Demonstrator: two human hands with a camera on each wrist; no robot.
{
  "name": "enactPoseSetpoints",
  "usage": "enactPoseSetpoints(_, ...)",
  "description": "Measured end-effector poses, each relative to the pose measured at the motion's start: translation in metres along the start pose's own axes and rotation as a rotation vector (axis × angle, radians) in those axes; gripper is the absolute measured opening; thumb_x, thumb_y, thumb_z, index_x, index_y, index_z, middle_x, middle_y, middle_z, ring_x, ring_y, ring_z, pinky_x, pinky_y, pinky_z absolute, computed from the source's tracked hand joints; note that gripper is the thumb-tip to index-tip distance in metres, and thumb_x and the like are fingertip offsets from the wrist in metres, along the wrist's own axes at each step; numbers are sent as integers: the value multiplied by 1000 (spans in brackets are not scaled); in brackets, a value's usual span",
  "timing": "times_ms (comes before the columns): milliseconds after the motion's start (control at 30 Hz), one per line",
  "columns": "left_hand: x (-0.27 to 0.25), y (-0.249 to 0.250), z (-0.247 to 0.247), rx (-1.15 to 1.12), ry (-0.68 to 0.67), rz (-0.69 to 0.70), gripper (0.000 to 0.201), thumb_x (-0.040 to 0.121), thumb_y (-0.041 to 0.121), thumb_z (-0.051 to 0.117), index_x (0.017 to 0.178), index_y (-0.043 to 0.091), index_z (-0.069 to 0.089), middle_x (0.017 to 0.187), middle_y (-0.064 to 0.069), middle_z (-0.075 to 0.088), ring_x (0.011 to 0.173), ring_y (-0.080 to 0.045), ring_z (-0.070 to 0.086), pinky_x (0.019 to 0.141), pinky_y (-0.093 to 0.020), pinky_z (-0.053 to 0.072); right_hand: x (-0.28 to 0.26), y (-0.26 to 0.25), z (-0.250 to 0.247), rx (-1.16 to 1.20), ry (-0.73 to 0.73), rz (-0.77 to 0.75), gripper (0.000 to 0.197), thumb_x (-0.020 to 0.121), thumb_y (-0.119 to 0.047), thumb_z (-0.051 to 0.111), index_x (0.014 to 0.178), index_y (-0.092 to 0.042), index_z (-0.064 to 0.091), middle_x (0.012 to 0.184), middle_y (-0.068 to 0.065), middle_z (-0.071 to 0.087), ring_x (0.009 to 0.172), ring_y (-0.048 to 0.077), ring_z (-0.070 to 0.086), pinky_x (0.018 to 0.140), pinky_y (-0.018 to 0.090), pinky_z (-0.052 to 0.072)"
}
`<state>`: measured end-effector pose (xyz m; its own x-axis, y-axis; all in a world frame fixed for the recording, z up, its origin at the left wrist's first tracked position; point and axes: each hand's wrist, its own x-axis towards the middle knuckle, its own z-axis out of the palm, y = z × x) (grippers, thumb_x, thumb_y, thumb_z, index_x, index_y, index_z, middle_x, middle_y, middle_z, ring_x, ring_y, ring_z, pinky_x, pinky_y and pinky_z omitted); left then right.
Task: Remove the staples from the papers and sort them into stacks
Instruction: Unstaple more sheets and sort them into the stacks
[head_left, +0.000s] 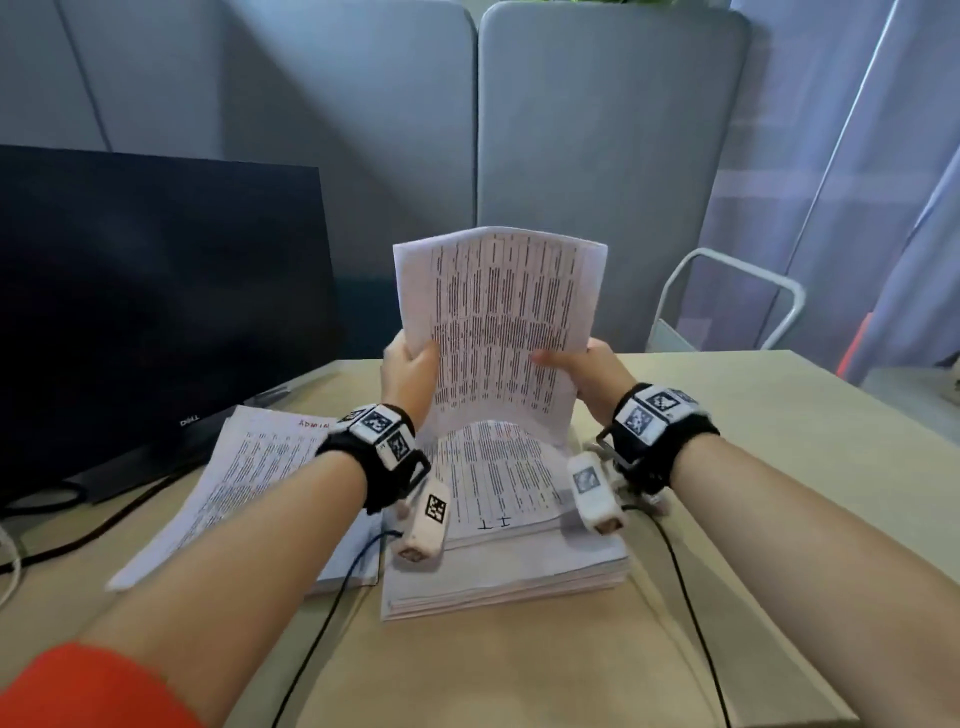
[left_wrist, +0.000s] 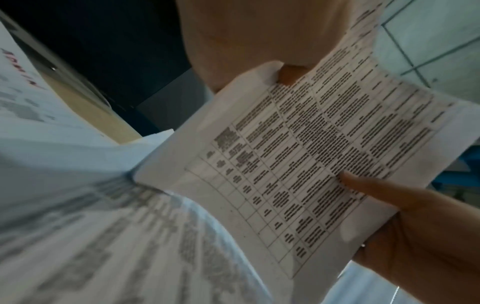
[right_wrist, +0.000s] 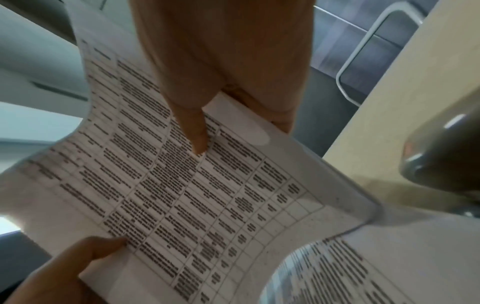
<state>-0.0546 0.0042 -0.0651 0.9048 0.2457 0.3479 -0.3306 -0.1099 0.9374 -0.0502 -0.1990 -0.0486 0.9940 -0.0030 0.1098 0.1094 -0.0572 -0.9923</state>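
Head view: your left hand (head_left: 408, 371) and right hand (head_left: 589, 376) each pinch a side edge of the printed packet (head_left: 496, 332), lifted upright above the thick stack (head_left: 506, 571) marked "IT"; a second stack (head_left: 249, 483) lies left, by the monitor (head_left: 156, 291).

Left wrist view: thumb on the printed face, fingers behind; no staple visible.

Right wrist view: same pinch on the opposite edge.

You appear mid-sort, checking a packet. Next, probably find the stapled corner, or lay it on its matching stack.
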Motion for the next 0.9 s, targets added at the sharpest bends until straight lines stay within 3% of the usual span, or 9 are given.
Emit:
enactPoseSetpoints(133,11,16,11,169,108,158,22,93,12,43,99,19,63,81,5,66,73,-16,61,70,-34,54,7,-11,-11,26,24,-25,31,86,-2,69,117,-1,64,113,13,70,100,26,68,87,41,56)
enactPoseSetpoints(233,15,33,21,343,48,321,21,96,17,43,97,20,64,67,5,57,60,-19,52,61,-33,50,13,-18,-25,37,113,-51,23,84,5,68,106,-3,66,105,14,71,96,31,69,91,49,55)
enactPoseSetpoints(400,8,47,33,584,21,543,36,97,15,44,124,33,61,96,4,71,82,-21,63,75,-32,50,20,-24,-36,131,245,-86,28,87,8,60,111,-6,60,117,19,67,104,37,66,93,51,53)
enactPoseSetpoints(500,12,47,34,640,24,574,37,98,19,43,128,34,59,108,5,70,91,-18,63,78,-30,46,18,-20,-43,75,217,-90,27,87,4,63,111,-8,61,116,16,68,102,34,67,90,49,54)
enactPoseSetpoints(633,11,50,38,619,20,598,35,98,21,42,124,37,59,101,7,70,85,-17,63,76,-33,51,17,-18,-55,110,193,-107,29,86,3,65,112,-9,63,116,15,69,97,29,69,84,44,57)
enactPoseSetpoints(733,9,53,40,636,15,603,33,98,20,42,122,34,60,98,5,70,81,-17,62,70,-28,45,18,-18,-59,68,171,-99,28,87,1,65,112,-10,62,117,13,68,99,28,68,82,39,56)
enactPoseSetpoints(800,8,54,39,659,12,584,33,98,18,42,121,33,61,92,6,68,76,-17,59,68,-29,45,17,-20,-64,-314,100,5,24,85,-6,67,107,-13,61,112,10,67,100,26,64,80,35,51)
enactPoseSetpoints(867,8,54,35,677,3,551,33,98,17,41,120,32,62,83,9,62,71,-14,53,64,-27,40,8,-12,-75,-990,-93,201,17,83,-22,73,90,-11,61,101,10,61,82,20,58,69,26,44)
enactPoseSetpoints(900,8,53,33,689,-6,542,32,98,17,42,118,31,62,82,9,62,70,-13,52,64,-26,37,5,-1,-80,-1254,-179,293,29,81,-35,74,78,-11,59,95,9,59,72,18,55,63,24,43)
